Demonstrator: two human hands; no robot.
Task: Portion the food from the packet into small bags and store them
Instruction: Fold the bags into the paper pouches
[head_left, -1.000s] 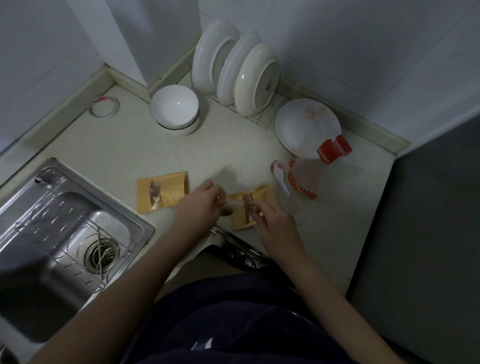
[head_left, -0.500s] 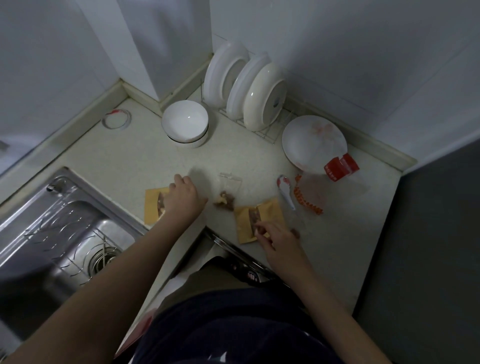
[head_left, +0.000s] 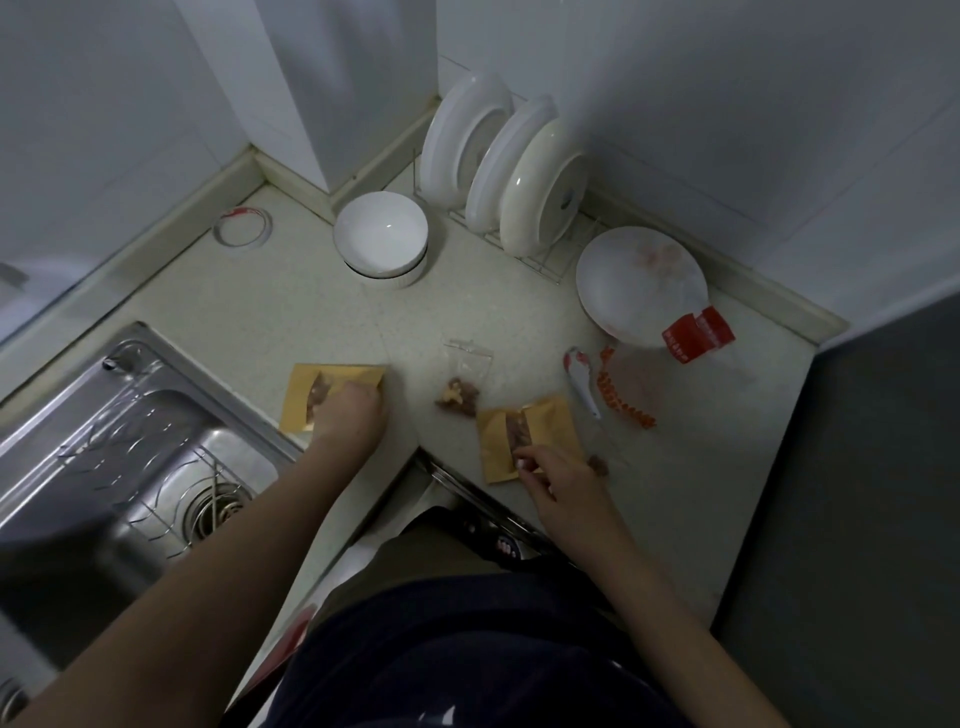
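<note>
Fingers of the right hand pinch the right brown bag by its near edge, the left hand curls over the left brown bag, and the clear food bag lies between them; both are probably best lifted level.

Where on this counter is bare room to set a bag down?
Bare: the stretch bordered by tape ring, white bowl, left pouch and sink; also the near-right counter beyond the right pouch. Crowded: between the pouches lies the clear bag, and spoon, red-labelled packet and plate fill the right.
</note>
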